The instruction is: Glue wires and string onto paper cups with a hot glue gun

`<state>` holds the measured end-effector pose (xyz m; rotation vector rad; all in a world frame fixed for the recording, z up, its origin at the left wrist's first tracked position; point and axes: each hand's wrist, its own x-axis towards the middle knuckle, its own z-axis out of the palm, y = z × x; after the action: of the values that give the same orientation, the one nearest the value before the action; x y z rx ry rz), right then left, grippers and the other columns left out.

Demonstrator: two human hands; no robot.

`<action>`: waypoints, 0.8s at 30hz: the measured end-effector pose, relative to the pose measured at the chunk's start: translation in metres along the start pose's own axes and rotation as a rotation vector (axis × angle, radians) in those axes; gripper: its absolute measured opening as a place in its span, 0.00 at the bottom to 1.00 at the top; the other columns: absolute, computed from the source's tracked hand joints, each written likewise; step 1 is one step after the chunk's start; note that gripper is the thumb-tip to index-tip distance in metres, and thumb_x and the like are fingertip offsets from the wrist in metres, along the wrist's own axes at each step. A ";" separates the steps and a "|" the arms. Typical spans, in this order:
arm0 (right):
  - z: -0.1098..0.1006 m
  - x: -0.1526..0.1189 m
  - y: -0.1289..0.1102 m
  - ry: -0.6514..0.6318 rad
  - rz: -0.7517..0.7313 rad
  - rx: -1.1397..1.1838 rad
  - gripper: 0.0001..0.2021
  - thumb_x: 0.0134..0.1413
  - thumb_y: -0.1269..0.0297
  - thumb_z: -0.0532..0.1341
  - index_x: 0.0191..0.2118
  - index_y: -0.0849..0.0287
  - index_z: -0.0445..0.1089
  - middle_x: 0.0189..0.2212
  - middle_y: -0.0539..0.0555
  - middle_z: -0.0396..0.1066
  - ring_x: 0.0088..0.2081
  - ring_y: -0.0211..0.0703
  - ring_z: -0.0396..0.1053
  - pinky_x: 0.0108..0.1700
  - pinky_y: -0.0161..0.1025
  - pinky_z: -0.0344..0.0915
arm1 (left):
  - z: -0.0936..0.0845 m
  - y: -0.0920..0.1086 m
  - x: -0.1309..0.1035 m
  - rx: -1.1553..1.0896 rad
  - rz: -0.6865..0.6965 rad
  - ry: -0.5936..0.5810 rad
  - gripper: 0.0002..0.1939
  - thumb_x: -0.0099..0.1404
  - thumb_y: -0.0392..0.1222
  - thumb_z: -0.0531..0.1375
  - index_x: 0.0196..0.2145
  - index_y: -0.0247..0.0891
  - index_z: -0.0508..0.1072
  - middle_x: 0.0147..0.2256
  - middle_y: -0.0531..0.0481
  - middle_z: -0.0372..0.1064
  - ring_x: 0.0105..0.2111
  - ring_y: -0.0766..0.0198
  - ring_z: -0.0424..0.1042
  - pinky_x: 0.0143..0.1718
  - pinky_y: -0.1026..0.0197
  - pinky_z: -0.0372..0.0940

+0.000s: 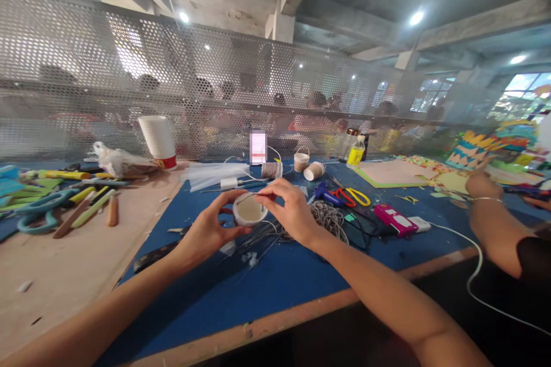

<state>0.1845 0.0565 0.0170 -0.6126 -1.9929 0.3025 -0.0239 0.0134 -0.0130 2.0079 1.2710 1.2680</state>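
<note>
While a perforated screen (181, 69) rises beyond the far edge of the blue tabletop (185, 309), stacked white cups (155, 137) stand near its far left corner. Above the middle, the left hand (209, 226) has its grip around a small round cup (250, 210); the right hand's (290, 209) grip is pinched at the rim, whether on a strand I cannot tell. Coiled cord (329, 221) crowds the right wrist, a magenta device (395, 221) lies farther right, with yellow-handled scissors (358, 196) behind, and loose wires (262, 239) clutter the space beneath.
</note>
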 end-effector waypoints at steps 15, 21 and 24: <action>0.011 0.012 0.027 -0.093 0.082 -0.095 0.07 0.62 0.59 0.62 0.37 0.55 0.75 0.34 0.51 0.75 0.37 0.39 0.72 0.42 0.37 0.67 | 0.003 -0.016 0.018 -0.114 -0.060 -0.068 0.27 0.54 0.46 0.69 0.49 0.43 0.66 0.51 0.46 0.68 0.51 0.54 0.71 0.54 0.47 0.67; 0.012 0.012 0.029 -0.086 0.090 -0.106 0.07 0.62 0.59 0.62 0.38 0.55 0.75 0.34 0.51 0.76 0.37 0.40 0.72 0.41 0.37 0.66 | -0.001 -0.006 0.017 -0.205 -0.116 -0.122 0.28 0.55 0.44 0.67 0.52 0.41 0.65 0.53 0.43 0.69 0.52 0.52 0.71 0.54 0.47 0.66; 0.013 0.012 0.030 -0.084 0.092 -0.107 0.07 0.62 0.59 0.61 0.38 0.55 0.75 0.34 0.51 0.75 0.37 0.40 0.72 0.41 0.37 0.66 | -0.005 0.004 0.019 -0.226 -0.178 -0.109 0.22 0.63 0.46 0.60 0.54 0.42 0.67 0.53 0.43 0.71 0.53 0.51 0.71 0.53 0.48 0.66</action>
<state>0.1778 0.0891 0.0061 -0.7722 -2.0746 0.2832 -0.0237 0.0275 0.0009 1.7407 1.1700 1.1471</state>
